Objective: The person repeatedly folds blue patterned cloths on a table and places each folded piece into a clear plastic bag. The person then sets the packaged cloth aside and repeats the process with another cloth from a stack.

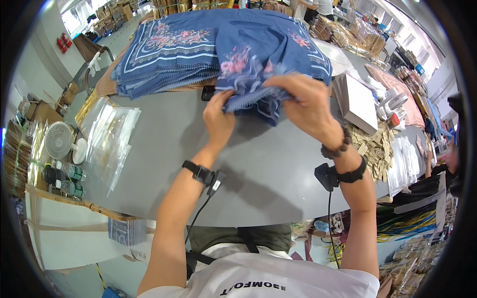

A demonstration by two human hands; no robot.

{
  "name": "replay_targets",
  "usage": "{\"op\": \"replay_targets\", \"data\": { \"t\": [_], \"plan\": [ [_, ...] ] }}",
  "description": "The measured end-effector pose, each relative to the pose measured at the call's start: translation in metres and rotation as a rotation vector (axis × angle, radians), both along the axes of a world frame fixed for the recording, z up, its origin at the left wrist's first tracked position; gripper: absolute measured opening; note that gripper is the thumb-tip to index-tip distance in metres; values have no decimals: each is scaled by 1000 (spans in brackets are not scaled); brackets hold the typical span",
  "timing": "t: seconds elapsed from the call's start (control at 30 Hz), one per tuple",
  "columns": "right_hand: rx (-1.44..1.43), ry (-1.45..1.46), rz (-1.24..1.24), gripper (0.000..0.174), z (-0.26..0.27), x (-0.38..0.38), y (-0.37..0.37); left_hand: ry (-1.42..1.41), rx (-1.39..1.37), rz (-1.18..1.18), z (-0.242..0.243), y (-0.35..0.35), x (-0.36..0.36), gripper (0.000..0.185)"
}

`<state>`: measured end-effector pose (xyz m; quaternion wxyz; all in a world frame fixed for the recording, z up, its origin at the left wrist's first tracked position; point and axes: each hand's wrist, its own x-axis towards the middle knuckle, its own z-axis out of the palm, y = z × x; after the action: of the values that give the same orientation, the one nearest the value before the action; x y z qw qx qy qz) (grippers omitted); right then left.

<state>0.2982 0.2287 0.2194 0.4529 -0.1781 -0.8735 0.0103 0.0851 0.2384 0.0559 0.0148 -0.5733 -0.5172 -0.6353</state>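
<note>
A blue floral scarf (257,74) is partly lifted and bunched in front of a layered stack of the same blue printed cloths (171,48) at the far side of the grey table (164,149). My left hand (220,117) pinches the scarf's near left edge. Blurred by motion, my right hand (307,104) grips its right side with thumb and fingers. The zigzag-cut edge of the scarf hangs between both hands, above the tabletop. A black phone-like object (208,93) lies just behind my left hand, partly under the cloth.
Clear plastic bags (111,138) and a small white fan (59,139) are at left, with water bottles (70,171). On the right are a white box (359,104), a heap of paper tags (372,149) and more bags (404,164). A co-worker's hand (429,156) shows at far right.
</note>
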Motion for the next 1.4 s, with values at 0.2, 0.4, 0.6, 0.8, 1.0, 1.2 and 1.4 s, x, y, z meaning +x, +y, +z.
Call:
{"op": "replay_targets", "data": {
  "t": [0.2, 0.4, 0.6, 0.8, 1.0, 1.2, 1.4],
  "plan": [
    [310, 549, -234, 19, 86, 67, -63, -75, -301, 115, -9, -11, -51, 48],
    [-188, 429, -237, 24, 72, 106, -81, -199, -3, -39, 63, -81, -184, 35],
    [-679, 874, -92, 22, 65, 123, -78, -483, 77, -89, 182, -137, -256, 37],
    [-74, 356, -339, 14, 51, 85, 13, -591, -68, -74, 213, -116, -259, 34],
    [-550, 864, 34, 14, 56, 82, 67, -391, 0, -157, 223, -108, -261, 42],
    [-385, 909, 52, 18, 42, 143, -65, -73, 229, 46, 211, -224, -246, 41],
    [-929, 545, 163, 20, -88, 187, -162, 292, -303, -16, 96, -317, -226, 21]
  ]
}}
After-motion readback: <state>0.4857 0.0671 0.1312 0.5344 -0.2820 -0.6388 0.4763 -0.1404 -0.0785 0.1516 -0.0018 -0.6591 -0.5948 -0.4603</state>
